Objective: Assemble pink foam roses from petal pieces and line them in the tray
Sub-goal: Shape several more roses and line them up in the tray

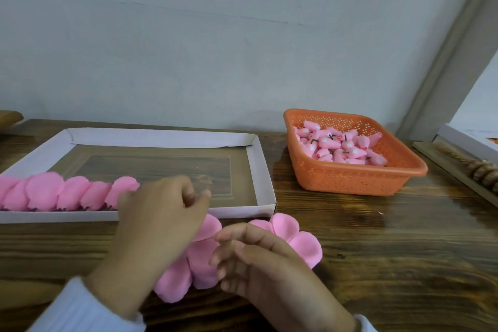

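Two hands apart and low over the worktop [377, 250], fingers loosely curled, nothing seen gripped: left hand [161, 221] at the near wall of the tray [262, 170], right hand [258, 261] above the flat petals [304, 245] just before that wall. In the tray, a row of roses [62, 191] along its near left side. Farther right, a basket [350, 178] with buds [342, 145].

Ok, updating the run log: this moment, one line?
left hand at tray edge | right hand over petal pieces | roses in tray
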Demonstrator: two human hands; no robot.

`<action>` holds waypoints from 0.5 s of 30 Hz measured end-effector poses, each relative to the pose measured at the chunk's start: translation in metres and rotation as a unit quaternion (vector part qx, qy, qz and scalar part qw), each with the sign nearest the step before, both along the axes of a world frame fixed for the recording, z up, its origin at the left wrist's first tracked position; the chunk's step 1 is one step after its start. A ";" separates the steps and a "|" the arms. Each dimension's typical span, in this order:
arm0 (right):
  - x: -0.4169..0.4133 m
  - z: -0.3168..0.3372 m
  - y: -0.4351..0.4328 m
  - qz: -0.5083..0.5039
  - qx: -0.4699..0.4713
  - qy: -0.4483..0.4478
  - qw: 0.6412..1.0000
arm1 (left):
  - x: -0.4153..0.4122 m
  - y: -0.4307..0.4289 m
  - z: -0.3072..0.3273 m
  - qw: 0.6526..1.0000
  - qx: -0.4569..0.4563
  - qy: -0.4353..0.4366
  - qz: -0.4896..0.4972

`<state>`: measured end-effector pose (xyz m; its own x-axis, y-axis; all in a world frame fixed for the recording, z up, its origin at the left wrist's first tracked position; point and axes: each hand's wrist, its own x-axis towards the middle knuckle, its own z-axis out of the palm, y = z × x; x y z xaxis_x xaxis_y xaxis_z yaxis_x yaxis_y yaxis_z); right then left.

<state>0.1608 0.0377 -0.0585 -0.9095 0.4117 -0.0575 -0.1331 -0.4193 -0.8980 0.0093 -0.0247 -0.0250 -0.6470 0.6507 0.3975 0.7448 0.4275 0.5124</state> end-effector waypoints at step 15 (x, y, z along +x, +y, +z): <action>-0.002 0.000 0.007 0.013 -0.046 0.000 0.999 | 0.003 -0.002 -0.055 0.988 0.090 -0.119 -0.028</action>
<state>0.1588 0.0444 -0.0586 -0.9197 0.3814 -0.0934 -0.1218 -0.5032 -0.8555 0.0121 -0.0270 -0.0802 -0.7006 0.6209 0.3518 0.6147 0.2747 0.7394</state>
